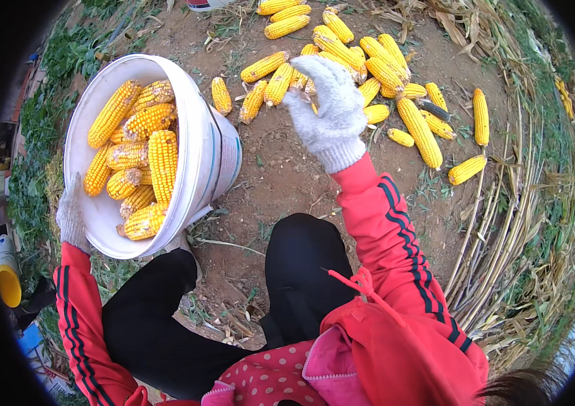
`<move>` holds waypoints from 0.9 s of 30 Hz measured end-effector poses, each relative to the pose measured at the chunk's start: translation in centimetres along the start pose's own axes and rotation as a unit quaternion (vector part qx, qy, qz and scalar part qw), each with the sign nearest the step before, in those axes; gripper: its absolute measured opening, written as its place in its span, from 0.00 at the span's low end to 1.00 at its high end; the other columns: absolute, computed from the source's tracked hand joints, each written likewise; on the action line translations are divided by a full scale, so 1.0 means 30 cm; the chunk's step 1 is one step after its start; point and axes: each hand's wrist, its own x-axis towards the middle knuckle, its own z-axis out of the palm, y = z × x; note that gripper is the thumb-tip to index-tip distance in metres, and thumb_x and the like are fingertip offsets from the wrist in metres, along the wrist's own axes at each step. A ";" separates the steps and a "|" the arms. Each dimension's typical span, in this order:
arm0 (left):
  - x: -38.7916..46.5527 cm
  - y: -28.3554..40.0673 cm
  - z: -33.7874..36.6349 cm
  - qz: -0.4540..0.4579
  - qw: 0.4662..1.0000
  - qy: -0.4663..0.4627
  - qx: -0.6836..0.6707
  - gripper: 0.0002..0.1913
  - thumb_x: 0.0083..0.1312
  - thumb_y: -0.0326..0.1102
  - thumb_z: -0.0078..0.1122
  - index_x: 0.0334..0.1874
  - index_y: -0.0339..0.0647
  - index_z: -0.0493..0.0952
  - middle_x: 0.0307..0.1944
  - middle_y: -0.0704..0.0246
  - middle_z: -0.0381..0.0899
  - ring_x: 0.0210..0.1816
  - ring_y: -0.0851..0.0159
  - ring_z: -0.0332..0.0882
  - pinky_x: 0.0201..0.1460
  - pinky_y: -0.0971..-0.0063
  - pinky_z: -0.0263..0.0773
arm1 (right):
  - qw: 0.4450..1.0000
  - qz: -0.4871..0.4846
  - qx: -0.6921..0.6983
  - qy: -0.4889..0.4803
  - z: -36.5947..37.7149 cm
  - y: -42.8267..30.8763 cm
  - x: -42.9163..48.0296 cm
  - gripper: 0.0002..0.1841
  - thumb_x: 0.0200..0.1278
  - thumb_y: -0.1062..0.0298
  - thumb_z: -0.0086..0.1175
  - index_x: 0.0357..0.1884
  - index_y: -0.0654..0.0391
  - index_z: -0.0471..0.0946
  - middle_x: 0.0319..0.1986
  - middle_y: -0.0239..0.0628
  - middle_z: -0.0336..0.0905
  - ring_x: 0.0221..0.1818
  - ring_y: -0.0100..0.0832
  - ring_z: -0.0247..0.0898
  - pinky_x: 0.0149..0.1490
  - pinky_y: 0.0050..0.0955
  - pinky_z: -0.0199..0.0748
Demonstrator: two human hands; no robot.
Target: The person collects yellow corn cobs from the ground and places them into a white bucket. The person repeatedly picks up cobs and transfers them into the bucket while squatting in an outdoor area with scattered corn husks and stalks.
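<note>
A white plastic bucket (201, 137) is tilted toward me, with several husked yellow corn cobs (130, 155) inside. My left hand (71, 215), in a pale knitted glove, grips the bucket's near left rim; part of its fingers is hidden behind the wall. Over the ground pile of corn cobs (338, 45) is my right hand (330, 111), gloved too. Its thumb and fingers are spread apart and nothing shows between them. Loose cobs lie around it, among them a small cob (400, 137) and a dark cob (434, 110).
Dry corn stalks (490, 228) lie along the right side. Green leafy plants (28, 172) grow at the left. Part of another container (208, 4) shows at the top edge. A yellow-mouthed container (9, 284) lies at far left. My bent knees flank bare soil (236, 284).
</note>
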 end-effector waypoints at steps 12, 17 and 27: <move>-0.132 0.258 0.184 -0.085 0.981 0.096 -0.146 0.21 0.74 0.46 0.63 0.62 0.41 0.82 0.48 0.68 0.85 0.44 0.71 0.83 0.46 0.76 0.80 | 0.723 0.394 -0.412 -0.390 -0.383 0.588 -0.425 0.28 0.61 0.55 0.64 0.62 0.53 0.76 0.59 0.48 0.79 0.63 0.48 0.76 0.64 0.44 0.75; -0.170 0.391 0.264 -0.132 0.966 0.149 0.165 0.33 0.69 0.66 0.59 0.62 0.45 0.82 0.43 0.66 0.87 0.41 0.65 0.84 0.48 0.68 0.78 | 0.872 0.447 0.182 -0.076 -0.365 0.306 -0.241 0.26 0.67 0.69 0.59 0.66 0.67 0.72 0.54 0.40 0.79 0.52 0.29 0.76 0.59 0.29 0.75; -0.171 0.443 0.279 -0.163 0.970 0.129 0.128 0.30 0.71 0.62 0.59 0.58 0.40 0.83 0.40 0.63 0.88 0.35 0.66 0.86 0.43 0.69 0.79 | 0.901 0.090 0.382 -0.185 0.008 -0.316 0.248 0.37 0.61 0.64 0.70 0.72 0.62 0.68 0.61 0.43 0.77 0.59 0.34 0.76 0.63 0.32 0.75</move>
